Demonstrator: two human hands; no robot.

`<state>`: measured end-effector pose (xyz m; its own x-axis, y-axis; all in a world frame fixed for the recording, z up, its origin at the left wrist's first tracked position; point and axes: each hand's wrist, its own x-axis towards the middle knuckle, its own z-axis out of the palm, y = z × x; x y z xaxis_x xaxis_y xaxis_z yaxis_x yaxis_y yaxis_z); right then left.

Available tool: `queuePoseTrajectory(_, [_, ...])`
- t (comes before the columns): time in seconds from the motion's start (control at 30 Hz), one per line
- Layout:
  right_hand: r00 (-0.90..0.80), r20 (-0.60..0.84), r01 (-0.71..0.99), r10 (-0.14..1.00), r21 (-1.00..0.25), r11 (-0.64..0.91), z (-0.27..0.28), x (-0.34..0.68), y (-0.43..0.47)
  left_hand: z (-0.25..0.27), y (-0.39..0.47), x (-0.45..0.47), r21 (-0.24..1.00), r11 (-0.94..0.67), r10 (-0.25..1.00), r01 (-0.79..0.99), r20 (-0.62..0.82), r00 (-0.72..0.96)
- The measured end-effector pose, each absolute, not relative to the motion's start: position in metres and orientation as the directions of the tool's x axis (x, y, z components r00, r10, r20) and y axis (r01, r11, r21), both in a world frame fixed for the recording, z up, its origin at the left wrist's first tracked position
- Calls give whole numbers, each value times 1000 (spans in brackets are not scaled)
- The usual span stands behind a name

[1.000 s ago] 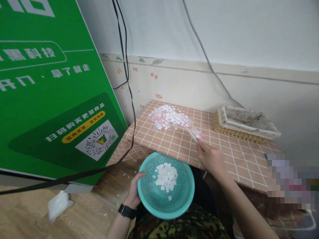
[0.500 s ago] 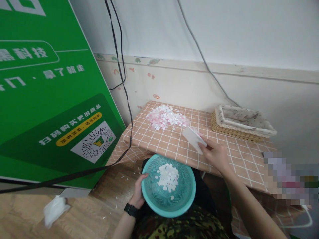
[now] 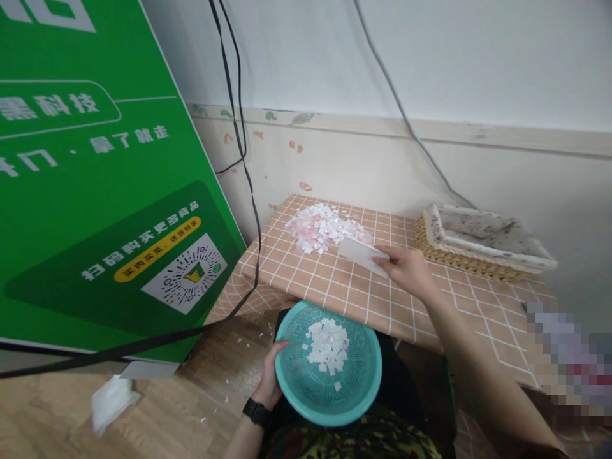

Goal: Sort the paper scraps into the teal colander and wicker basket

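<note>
White card (image 3: 359,251) is shifting toward paper scraps (image 3: 313,229) left of right grip (image 3: 406,271) | pinching it | left grip (image 3: 270,377) holding colander (image 3: 306,390)

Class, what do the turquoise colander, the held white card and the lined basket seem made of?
Turquoise colander: probably plastic; smooth, faintly glossy rim, fine slots.
White card: flat, smooth, stiff-looking; cardboard or plastic, unclear which.
Basket: woven, matt, straw-like strands, perhaps natural fibre; its lining looks like printed fabric.

Pile of paper bits (image 3: 313,226) on tbl (image 3: 296,268), back L; wicker basket (image 3: 478,268) back R, nr wall (image 3: 478,64). Card (image 3: 358,254) in R hand (image 3: 404,271) btwn. Colander (image 3: 306,398) w/ more bits (image 3: 327,344) in front, L hand (image 3: 271,376) on L rim. Sign panel (image 3: 62,217) far L.
</note>
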<state>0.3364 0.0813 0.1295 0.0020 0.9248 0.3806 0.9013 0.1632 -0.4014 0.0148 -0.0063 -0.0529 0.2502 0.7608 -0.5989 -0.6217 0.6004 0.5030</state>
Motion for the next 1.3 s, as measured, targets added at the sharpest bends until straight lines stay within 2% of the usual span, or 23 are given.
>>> queuePoseTrajectory(0.17, [-119, 343, 900, 932, -358, 247, 151, 352, 93, -58, -4, 15, 469, 618, 737, -631, -626, 257])
queuePoseTrajectory(0.3, [-115, 358, 889, 926, -379, 257, 147, 356, 112, -59, -5, 14, 479, 624, 734, -618, -630, 253])
queuePoseTrajectory(0.53, [-48, 324, 837, 945, -503, 215, 136, 375, 134, -64, -6, 11, 498, 621, 737, -605, -634, 235])
queuePoseTrajectory(0.67, [-3, 307, 745, 952, -634, 207, 127, 379, 137, -67, -5, 12, 508, 622, 735, -596, -641, 220])
queuePoseTrajectory(0.9, [25, 195, 581, 981, -801, 144, 127, 376, 132, -62, -4, 13, 494, 641, 709, -588, -674, 207])
queuePoseTrajectory(1.17, [27, 102, 497, 994, -864, 75, 125, 385, 131, -56, -5, 15, 488, 654, 703, -578, -673, 228])
queuePoseTrajectory(1.3, [87, 141, 432, 986, -897, 90, 118, 386, 135, -57, -4, 16, 476, 646, 712, -596, -658, 245])
